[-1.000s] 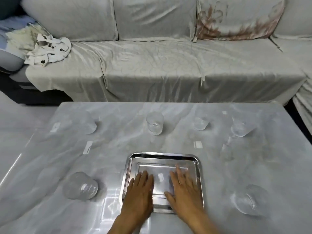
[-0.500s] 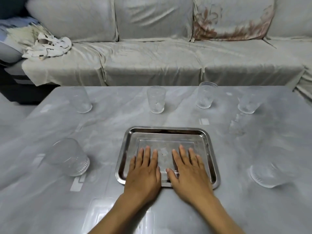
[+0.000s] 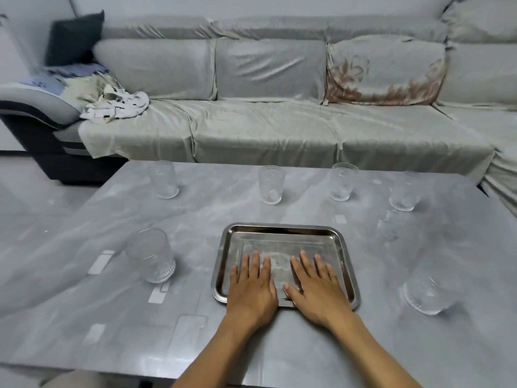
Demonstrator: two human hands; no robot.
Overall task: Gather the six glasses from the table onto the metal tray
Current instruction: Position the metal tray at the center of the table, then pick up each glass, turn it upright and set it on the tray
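Both palms lie flat in the near half of the tray [image 3: 282,233]; the left hand [image 3: 253,289] and right hand [image 3: 317,291] hold nothing, fingers [image 3: 256,264] straight and slightly spread. The tray sits at the bench [image 3: 84,317] centre, its longer side running left to right, with 0 glasses on it. 2 glasses stand nearest: the near left glass [image 3: 151,256] and near right glass [image 3: 428,292], each well apart from the tray. Starting with these, gripped low around the wall and set into far corners, would likely keep room for the rest. Beyond, 4 far glasses [image 3: 270,184] stand upright, mouths up, in a row before the sofa [image 3: 279,127].
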